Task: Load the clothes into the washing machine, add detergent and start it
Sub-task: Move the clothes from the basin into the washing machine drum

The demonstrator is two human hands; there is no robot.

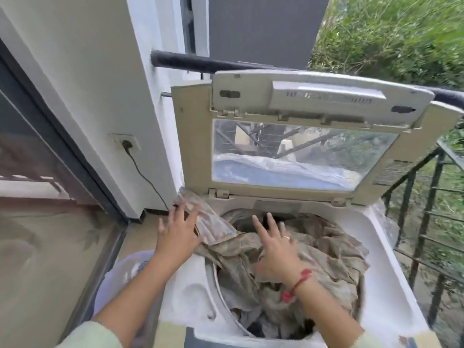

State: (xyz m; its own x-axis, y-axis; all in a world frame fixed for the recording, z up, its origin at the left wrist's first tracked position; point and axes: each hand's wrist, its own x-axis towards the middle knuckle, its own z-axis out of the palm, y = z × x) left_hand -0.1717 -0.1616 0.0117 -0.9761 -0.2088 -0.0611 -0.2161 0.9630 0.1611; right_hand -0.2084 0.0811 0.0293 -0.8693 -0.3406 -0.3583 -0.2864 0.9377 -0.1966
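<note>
Top-load washing machine (391, 267) standing with lid (301, 136) up; patterned clothes (326, 249) filling the drum, one end trailing over the left rim; left hand (179, 233) pressing that end with fingers spread wide; right hand (276, 247) lying flat on the pile, holding nothing.

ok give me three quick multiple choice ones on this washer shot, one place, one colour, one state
1. The left hand rests on cloth lying where? A on the railing B over the washer's rim C in the basket
2. The right wrist's bracelet is? A red B blue C black
3. The washer lid is? A shut B removed C raised open
B: cloth drapes across the left rim. A: red thread shows at the wrist. C: lid stands upright at the back.
</note>
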